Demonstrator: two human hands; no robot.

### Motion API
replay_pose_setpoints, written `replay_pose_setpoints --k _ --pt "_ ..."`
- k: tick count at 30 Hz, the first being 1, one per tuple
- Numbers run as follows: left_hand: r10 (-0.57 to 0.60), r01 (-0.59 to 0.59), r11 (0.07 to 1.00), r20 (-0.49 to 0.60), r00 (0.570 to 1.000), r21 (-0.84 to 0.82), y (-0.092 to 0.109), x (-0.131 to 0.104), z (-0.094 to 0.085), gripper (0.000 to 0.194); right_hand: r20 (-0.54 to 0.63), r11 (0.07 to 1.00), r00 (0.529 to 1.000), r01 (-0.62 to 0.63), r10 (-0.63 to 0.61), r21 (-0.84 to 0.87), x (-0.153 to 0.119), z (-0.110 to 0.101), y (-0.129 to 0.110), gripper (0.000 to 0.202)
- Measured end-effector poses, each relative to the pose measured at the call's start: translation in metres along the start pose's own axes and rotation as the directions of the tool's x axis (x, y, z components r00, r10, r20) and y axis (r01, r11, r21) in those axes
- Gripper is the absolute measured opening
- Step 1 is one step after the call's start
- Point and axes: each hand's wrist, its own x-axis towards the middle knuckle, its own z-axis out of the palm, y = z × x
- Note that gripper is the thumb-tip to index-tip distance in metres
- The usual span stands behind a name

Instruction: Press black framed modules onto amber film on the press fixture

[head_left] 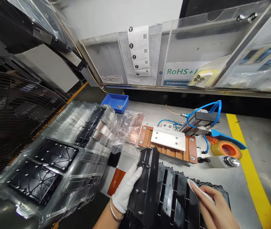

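Note:
My left hand (123,190), in a white glove, grips a ribbed black plastic panel (138,194) by its left side, with the thumb on its face. To the right of it stands a row of similar black panels (177,194), side by side and on edge; their lower parts run out of view. My right hand (217,205) is bare and pinches a folded white cloth (208,195). The cloth's tip is at the panels near the right end of the row; whether it presses on them I cannot tell.
Stacked clear trays (83,171) with black panels stand on the left. A blue bin (116,102) sits behind. A brown fixture (190,148) with a metal plate (168,139) and air hoses lies ahead, beside a tape roll (226,150) and a bottle (221,161).

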Motion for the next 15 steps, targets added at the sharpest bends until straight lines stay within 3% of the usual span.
replay_pose_setpoints --k 5,11,15 --pt "0.138 -0.14 0.931 0.031 0.99 0.338 0.003 -0.004 0.007 0.043 0.047 1.0 0.999 -0.02 0.02 -0.001 0.0 0.002 -0.001 0.05" --pt "0.174 -0.16 0.885 0.008 0.985 0.438 0.0 -0.005 0.012 0.057 0.004 1.0 1.0 0.004 -0.004 0.013 0.004 0.006 -0.008 0.046" --pt "0.181 -0.156 0.83 0.006 0.983 0.536 0.0 -0.004 0.01 0.054 -0.022 0.996 0.999 -0.036 0.037 0.082 0.005 0.007 -0.008 0.043"
